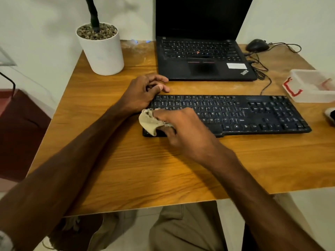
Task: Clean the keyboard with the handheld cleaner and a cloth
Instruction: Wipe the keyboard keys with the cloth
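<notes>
The black, flat plastic keyboard (253, 113) lies lengthways on the wooden table (126, 160), just in front of the open black laptop (201, 57). The right hand (184, 127) pinches a small, crumpled beige cloth (149, 122) against the keyboard's left end. The cloth is soft and limp, so it is best bunched under the fingertips. The keyboard looks light and likely to slide, and its keys give under pressure. The left hand (143, 91) rests at the far-left corner with its fingers loosely curled - whether it clamps the edge, I cannot tell.

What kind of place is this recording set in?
Probably a home or small-office desk: a wooden table carries an open laptop, an external keyboard, a wired mouse and a potted plant.
</notes>
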`<state>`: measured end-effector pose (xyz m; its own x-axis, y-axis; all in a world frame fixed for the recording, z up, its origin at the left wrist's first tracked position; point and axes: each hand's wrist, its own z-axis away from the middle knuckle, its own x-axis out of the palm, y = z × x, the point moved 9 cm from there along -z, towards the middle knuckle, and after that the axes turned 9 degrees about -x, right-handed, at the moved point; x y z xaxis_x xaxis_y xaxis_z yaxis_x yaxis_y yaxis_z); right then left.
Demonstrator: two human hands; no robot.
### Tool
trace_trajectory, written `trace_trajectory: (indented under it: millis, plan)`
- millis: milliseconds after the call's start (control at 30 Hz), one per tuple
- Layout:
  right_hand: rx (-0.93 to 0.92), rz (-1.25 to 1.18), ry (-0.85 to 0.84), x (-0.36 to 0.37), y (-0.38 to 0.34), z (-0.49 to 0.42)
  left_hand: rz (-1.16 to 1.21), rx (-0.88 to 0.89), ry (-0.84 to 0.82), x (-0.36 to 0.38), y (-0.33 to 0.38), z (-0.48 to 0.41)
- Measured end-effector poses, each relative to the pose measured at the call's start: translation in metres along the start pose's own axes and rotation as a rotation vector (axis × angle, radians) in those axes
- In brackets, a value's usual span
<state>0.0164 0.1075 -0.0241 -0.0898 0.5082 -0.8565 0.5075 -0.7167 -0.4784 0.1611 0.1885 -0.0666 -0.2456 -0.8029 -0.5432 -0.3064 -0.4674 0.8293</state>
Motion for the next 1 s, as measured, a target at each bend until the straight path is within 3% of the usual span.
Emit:
trace_trajectory:
  millis: [100, 233, 433, 667, 800, 1000]
  plan:
    - [-0.031, 0.097, -0.036, 0.017, -0.014, 0.008, -0.007, -0.015, -0.01, -0.001, 0.0, -0.001]
    - [-0.054, 0.015, -0.054, 0.01, -0.014, 0.025, -0.009, -0.032, -0.017, -0.001, 0.0, -0.001]
    - [0.005, 0.055, 0.127, -0.008, -0.005, 0.016, -0.038, -0.024, -0.006, -0.001, 0.002, 0.002]
    - [0.005, 0.094, -0.031, 0.001, -0.006, 0.023, -0.05, -0.023, -0.028, -0.001, -0.001, 0.0]
    - [0.02, 0.062, 0.047, -0.023, 0.01, 0.018, -0.044, -0.002, -0.043, 0.004, 0.0, 0.001]
    - [-0.013, 0.079, 0.057, -0.002, 0.003, 0.044, -0.039, -0.017, -0.037, 0.002, -0.002, -0.001]
